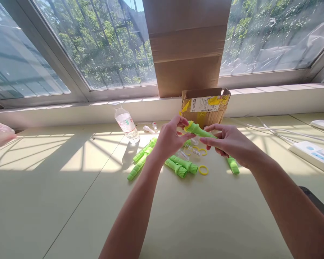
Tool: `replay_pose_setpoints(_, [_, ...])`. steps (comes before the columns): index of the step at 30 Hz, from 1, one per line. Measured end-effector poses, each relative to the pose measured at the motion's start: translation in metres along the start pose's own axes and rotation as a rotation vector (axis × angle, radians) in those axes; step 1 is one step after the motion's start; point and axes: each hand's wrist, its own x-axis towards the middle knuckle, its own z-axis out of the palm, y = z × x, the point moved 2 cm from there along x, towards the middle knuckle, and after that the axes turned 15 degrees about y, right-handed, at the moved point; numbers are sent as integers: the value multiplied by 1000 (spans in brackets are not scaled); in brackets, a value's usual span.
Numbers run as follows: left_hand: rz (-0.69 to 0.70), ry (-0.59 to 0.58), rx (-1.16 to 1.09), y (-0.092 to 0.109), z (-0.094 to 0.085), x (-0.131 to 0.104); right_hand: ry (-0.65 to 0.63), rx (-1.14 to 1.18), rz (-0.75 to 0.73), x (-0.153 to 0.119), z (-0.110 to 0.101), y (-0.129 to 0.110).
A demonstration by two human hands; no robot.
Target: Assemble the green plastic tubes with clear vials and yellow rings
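green tube held in both hands, a slip could scatter the loose bits below

the left hand is nearly closed, thumb and fingers pinching the ringed end of a green tube. the right hand is curled, its fingers closed on the tube farther along. the tube is up above the counter, a yellow band at its left end. if the left fingers pushed unevenly, the band might sit crooked or spring off; if the right grip loosened, the tube could twist or drop onto the clear plastic pieces and send them rolling. a loose yellow ring lies just beside other green tubes. farther out stand a water bottle and a cardboard box.
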Motion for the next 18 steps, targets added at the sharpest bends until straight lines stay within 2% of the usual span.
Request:
replay_pose_setpoints(3, [0, 19, 14, 1, 0, 0, 32, -72, -110, 0, 0, 1])
replay_pose_setpoints(10, [1, 38, 62, 2, 0, -1, 212, -290, -354, -3, -1, -7])
replay_pose_setpoints(14, [-11, 35, 71, 1, 1, 0, 230, -340, -396, -3, -1, -8])
replay_pose_setpoints(18, [-16, 10, 46, -1, 2, 0, 206, -323, -360, -2, 0, -5])
